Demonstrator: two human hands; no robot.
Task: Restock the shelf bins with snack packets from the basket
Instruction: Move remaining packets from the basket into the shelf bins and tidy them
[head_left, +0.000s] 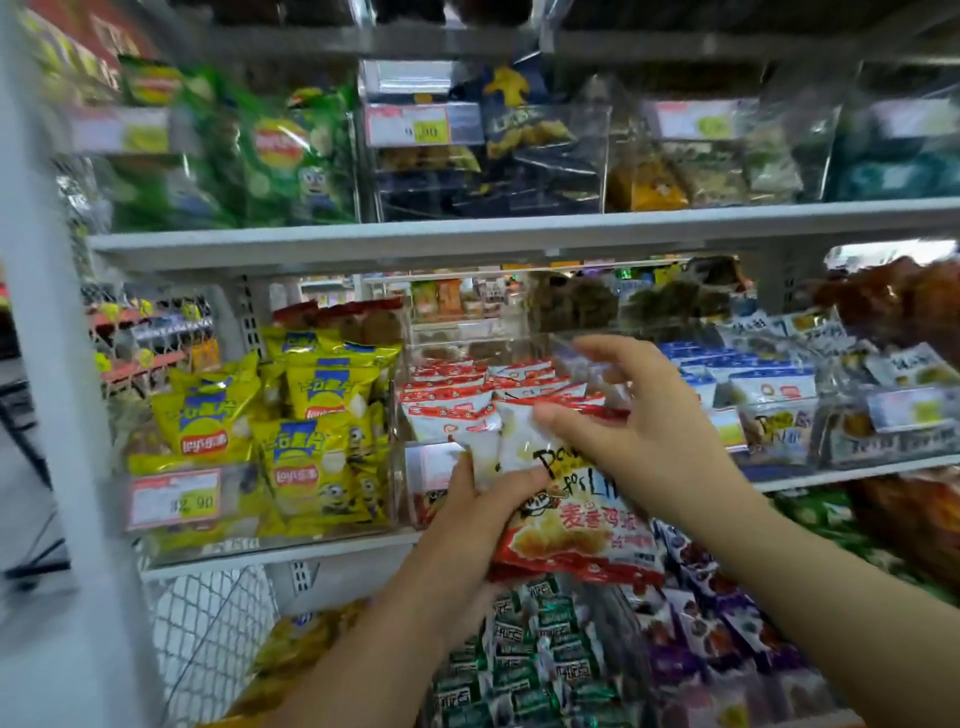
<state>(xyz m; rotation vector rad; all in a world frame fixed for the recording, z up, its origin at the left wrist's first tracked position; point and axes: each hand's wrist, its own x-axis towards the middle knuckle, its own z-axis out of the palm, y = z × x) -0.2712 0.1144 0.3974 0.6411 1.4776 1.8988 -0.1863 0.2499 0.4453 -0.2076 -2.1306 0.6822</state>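
One red-and-white snack packet (571, 530) sits just in front of the clear shelf bin (410, 457), which contains matching packets. The left hand (483, 514) grasps the packet's left edge. The right hand (644, 421) is released, fingers spread over the bin, thumb touching the packet's top.

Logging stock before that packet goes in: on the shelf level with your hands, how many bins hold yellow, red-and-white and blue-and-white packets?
Yellow-packet bin: 1
Red-and-white-packet bin: 1
Blue-and-white-packet bin: 1
Total: 3
Bins further right are too blurred to sort.
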